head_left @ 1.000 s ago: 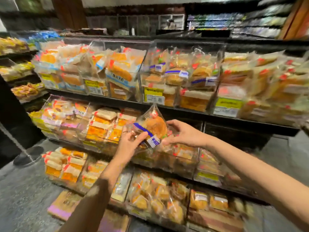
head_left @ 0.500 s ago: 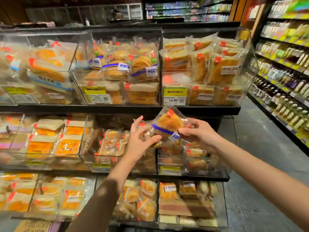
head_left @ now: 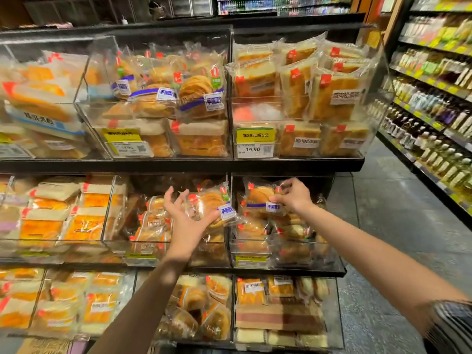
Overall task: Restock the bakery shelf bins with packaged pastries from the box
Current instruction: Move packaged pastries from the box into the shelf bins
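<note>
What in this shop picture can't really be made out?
- Head view: the left hand covers part of its pastry pack.
- The left price tag is too blurred to read.
- The cardboard is cut off by the bottom edge.

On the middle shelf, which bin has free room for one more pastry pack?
The right middle bin has dark free space behind the pack pinched by the right hand. The top-shelf bins are packed full.

Bottle shelves along right aisle, grey tiled floor, yellow price tag reading 19.90, dark back shelving.
</note>
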Tool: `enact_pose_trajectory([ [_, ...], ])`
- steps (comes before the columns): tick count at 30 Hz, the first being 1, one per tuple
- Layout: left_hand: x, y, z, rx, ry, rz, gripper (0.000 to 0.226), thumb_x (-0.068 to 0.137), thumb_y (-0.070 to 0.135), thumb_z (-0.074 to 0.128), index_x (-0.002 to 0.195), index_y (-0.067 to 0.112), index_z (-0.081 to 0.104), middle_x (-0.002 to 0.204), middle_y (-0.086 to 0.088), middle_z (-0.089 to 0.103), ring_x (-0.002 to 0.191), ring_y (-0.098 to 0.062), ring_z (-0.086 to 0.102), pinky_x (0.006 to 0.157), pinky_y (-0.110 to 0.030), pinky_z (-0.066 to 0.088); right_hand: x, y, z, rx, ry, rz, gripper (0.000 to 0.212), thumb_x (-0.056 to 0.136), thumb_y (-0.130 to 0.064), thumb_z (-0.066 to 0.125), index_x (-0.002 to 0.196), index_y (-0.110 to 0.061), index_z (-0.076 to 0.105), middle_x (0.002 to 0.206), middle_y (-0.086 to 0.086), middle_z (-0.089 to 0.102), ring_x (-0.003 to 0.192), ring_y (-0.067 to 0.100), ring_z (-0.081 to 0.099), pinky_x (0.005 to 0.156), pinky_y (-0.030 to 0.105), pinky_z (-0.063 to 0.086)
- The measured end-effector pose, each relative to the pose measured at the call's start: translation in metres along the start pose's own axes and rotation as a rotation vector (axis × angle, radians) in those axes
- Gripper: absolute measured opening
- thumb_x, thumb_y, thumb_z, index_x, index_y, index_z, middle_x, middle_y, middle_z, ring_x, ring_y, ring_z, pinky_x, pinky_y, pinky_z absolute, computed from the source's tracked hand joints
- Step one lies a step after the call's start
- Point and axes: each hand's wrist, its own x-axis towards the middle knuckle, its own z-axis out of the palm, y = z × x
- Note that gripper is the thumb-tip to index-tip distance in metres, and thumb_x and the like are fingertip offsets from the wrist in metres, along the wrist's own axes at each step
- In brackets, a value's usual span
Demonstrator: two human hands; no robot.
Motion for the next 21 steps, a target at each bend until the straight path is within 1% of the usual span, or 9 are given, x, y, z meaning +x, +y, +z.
enact_pose_trajectory([
  [2, 0.003, -0.005, -0.003, 0.012, -0.024, 0.0, 0.1, 0.069, 0.008, 0.082, 0.138, 0.023, 0.011, 0.144, -0.004, 0.033, 0.129, -0.01, 0.035, 0.111, -0.033, 0.033, 0.014, -0.002, 0.012, 0.014, 0.028, 0.039, 0.055, 0.07, -0.018, 0.084, 0.114, -0.003, 0.055, 0.099, 0.009, 0.061, 0.102, 0.023, 0.06, 0.084, 0.028, 0.044],
  [5, 0.006, -0.012, -0.005, 0.003, -0.043, 0.004, 0.094, 0.069, -0.001, 0.08, 0.133, 0.017, 0.014, 0.142, -0.004, 0.03, 0.125, -0.006, 0.035, 0.091, -0.003, 0.037, 0.035, 0.0, 0.03, -0.065, -0.001, 0.069, 0.052, 0.076, -0.024, 0.08, 0.116, 0.0, 0.057, 0.116, 0.016, 0.063, 0.11, 0.029, 0.059, 0.092, 0.035, 0.046],
  [8, 0.008, -0.015, -0.009, -0.048, -0.108, -0.085, 0.096, 0.063, 0.012, 0.087, 0.125, 0.034, 0.018, 0.134, 0.007, 0.037, 0.119, -0.005, 0.046, 0.088, -0.012, 0.045, 0.043, 0.001, 0.044, -0.183, -0.042, 0.074, 0.042, 0.084, -0.026, 0.073, 0.111, 0.002, 0.06, 0.114, 0.018, 0.063, 0.107, 0.03, 0.06, 0.088, 0.035, 0.047],
  [11, 0.007, -0.01, -0.012, -0.032, -0.158, -0.134, 0.081, 0.067, 0.003, 0.082, 0.126, 0.023, 0.03, 0.112, 0.01, 0.051, 0.09, 0.004, 0.058, 0.065, -0.007, 0.048, 0.039, 0.001, 0.056, -0.219, 0.048, 0.087, 0.04, 0.084, -0.03, 0.072, 0.107, 0.002, 0.06, 0.11, 0.017, 0.065, 0.103, 0.03, 0.062, 0.085, 0.036, 0.049],
  [15, 0.008, -0.009, -0.014, 0.002, -0.212, -0.075, 0.066, 0.067, -0.001, 0.08, 0.114, 0.028, 0.043, 0.106, 0.018, 0.054, 0.083, 0.016, 0.058, 0.066, -0.006, 0.048, 0.023, 0.006, 0.059, -0.282, 0.253, 0.099, 0.065, 0.076, -0.042, 0.076, 0.118, 0.001, 0.051, 0.12, 0.016, 0.057, 0.112, 0.031, 0.057, 0.091, 0.04, 0.049],
  [17, 0.01, -0.009, -0.014, -0.001, -0.238, -0.061, 0.063, 0.068, 0.002, 0.08, 0.106, 0.039, 0.045, 0.108, 0.021, 0.054, 0.089, 0.013, 0.057, 0.067, -0.005, 0.047, 0.009, 0.007, 0.053, -0.201, 0.355, 0.046, 0.069, 0.077, -0.041, 0.076, 0.124, 0.0, 0.048, 0.122, 0.015, 0.053, 0.115, 0.03, 0.053, 0.094, 0.038, 0.047],
  [18, 0.012, -0.007, -0.013, -0.014, -0.254, -0.055, 0.062, 0.069, 0.005, 0.08, 0.104, 0.041, 0.045, 0.11, 0.02, 0.054, 0.093, 0.01, 0.057, 0.067, -0.004, 0.047, 0.001, 0.008, 0.05, -0.106, 0.359, 0.018, 0.062, 0.08, -0.038, 0.074, 0.123, -0.001, 0.049, 0.116, 0.012, 0.055, 0.111, 0.028, 0.054, 0.089, 0.034, 0.046],
  [19, 0.014, -0.009, -0.011, -0.011, -0.275, -0.049, 0.061, 0.067, 0.009, 0.081, 0.105, 0.041, 0.046, 0.114, 0.017, 0.056, 0.098, 0.006, 0.057, 0.069, -0.005, 0.047, -0.008, 0.008, 0.046, 0.043, 0.297, 0.017, 0.051, 0.085, -0.036, 0.069, 0.119, -0.002, 0.053, 0.105, 0.007, 0.058, 0.103, 0.025, 0.057, 0.082, 0.03, 0.044],
  [21, 0.016, -0.008, -0.003, -0.006, -0.294, -0.029, 0.066, 0.061, 0.02, 0.084, 0.114, 0.037, 0.049, 0.123, 0.008, 0.058, 0.111, -0.003, 0.057, 0.077, -0.007, 0.047, -0.035, 0.002, 0.042, 0.443, -0.003, 0.111, 0.041, 0.093, -0.042, 0.054, 0.109, -0.006, 0.062, 0.085, 0.0, 0.062, 0.085, 0.02, 0.06, 0.074, 0.028, 0.042],
])
